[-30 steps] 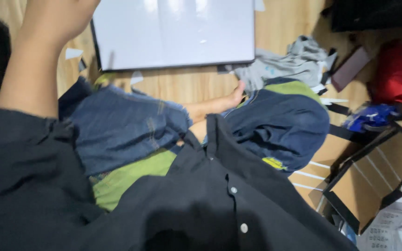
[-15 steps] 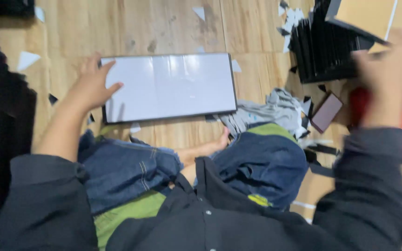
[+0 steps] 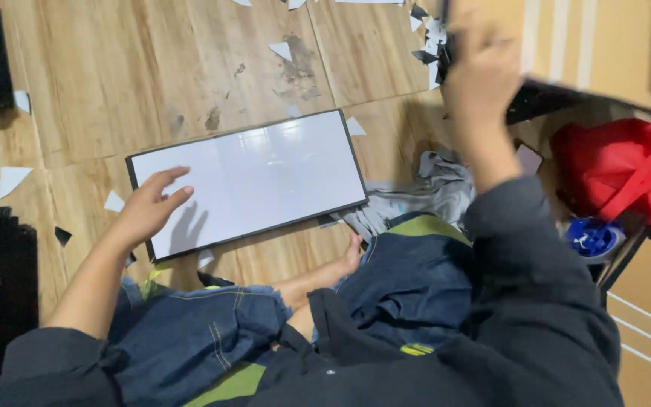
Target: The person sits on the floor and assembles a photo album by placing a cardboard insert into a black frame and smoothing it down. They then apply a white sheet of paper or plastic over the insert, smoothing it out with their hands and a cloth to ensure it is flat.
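One white rectangular panel point(image 3: 249, 181) flat on the wooden floor point(image 3: 114, 75), left hand point(image 3: 148, 207) spread on its left edge, right hand point(image 3: 484, 71) blurred, gripping one cardboard sheet point(image 3: 589, 45), scattered paper scraps point(image 3: 10, 179), red bag point(image 3: 619, 169) right, bare floor beyond the panel

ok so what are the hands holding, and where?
Right hand grips the lower left edge of a cardboard sheet, though blurred. Left hand holds nothing; it rests on the white panel at its left end.
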